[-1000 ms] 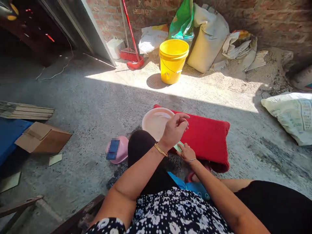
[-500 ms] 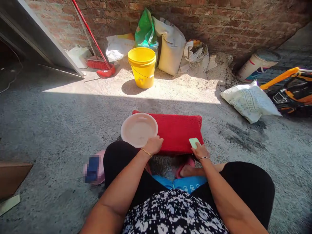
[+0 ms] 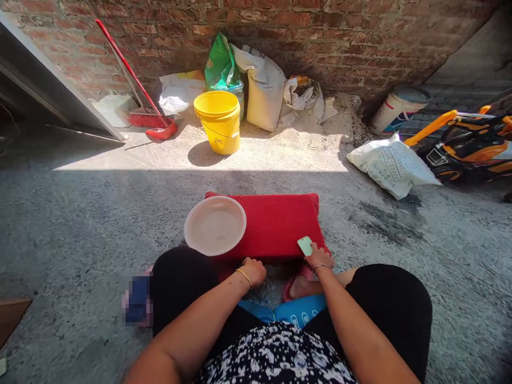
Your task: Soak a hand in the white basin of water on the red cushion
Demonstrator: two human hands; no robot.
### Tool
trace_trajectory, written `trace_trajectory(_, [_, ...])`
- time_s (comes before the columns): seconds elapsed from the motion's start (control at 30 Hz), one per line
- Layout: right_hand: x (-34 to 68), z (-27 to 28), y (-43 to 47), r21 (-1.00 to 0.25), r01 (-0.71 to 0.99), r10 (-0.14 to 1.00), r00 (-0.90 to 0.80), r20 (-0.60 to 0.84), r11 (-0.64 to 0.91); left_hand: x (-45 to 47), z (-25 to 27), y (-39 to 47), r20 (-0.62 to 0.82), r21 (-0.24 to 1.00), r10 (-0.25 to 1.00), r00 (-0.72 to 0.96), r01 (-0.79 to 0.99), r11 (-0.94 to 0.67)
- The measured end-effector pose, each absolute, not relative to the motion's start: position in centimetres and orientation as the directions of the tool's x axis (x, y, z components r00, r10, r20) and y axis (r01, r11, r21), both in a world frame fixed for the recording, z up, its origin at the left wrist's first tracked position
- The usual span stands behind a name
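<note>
My left hand point(image 3: 254, 272) hangs just in front of the red-covered low table point(image 3: 276, 226), its fingers curled in; nothing shows in them. Above and left of it, a pale pink basin point(image 3: 215, 226) rests on the left end of the red cover, apart from the hand. My right hand point(image 3: 321, 257) is at the table's near right corner. Its fingers and thumb grip a light green flat slab with rounded corners point(image 3: 305, 246), its far end over the red cloth. I cannot make out exactly what the slab is.
A yellow bucket point(image 3: 218, 125) stands beyond the table in sunlight. Behind it, sacks point(image 3: 264, 93) lean on the brick wall, with a red broom point(image 3: 148, 114) and dustpan point(image 3: 162, 130) to their left. A white bag point(image 3: 394, 162) and an orange-black toy excavator point(image 3: 468, 146) lie right.
My left hand has drawn back from beside the basin rim toward me, off the red cloth. My right hand keeps its grip on the green slab. The whole view has shifted slightly.
</note>
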State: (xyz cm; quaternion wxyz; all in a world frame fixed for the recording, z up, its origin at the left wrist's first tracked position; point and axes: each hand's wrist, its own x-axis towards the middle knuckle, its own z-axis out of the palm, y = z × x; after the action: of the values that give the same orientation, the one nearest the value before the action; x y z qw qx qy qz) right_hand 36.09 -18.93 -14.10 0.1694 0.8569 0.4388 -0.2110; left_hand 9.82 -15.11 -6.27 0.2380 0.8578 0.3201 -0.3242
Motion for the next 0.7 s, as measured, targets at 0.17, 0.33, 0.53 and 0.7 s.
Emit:
trace_trajectory(0.17, [38.1, -12.8, -18.4, 0.005, 0.677, 0.539, 0.590, -0.601, -0.736, 10.6, -6.2, -16.0, -0.644, 0.214, 0.390, 0.658, 0.644, -0.734])
trace_trajectory(0.33, [31.8, -13.2, -15.3, -0.095, 0.872, 0.785, 0.379, -0.490, -0.480, 11.3, -5.5, -16.9, -0.558, 0.264, 0.322, 0.765, 0.532, -0.804])
trace_trajectory(0.53, [26.5, -15.3, -13.0, -0.071, 0.943, 0.848, 0.259, -0.463, -0.327, 10.8, -5.3, -16.3, -0.502, 0.206, 0.411, 0.761, 0.567, -0.798])
trace_trajectory(0.7, [27.2, -16.2, -12.4, -0.140, 0.961, 0.859, 0.143, -0.491, -0.240, 10.4, -6.5, -16.5, -0.500, 0.177, 0.452, 0.738, 0.598, -0.781])
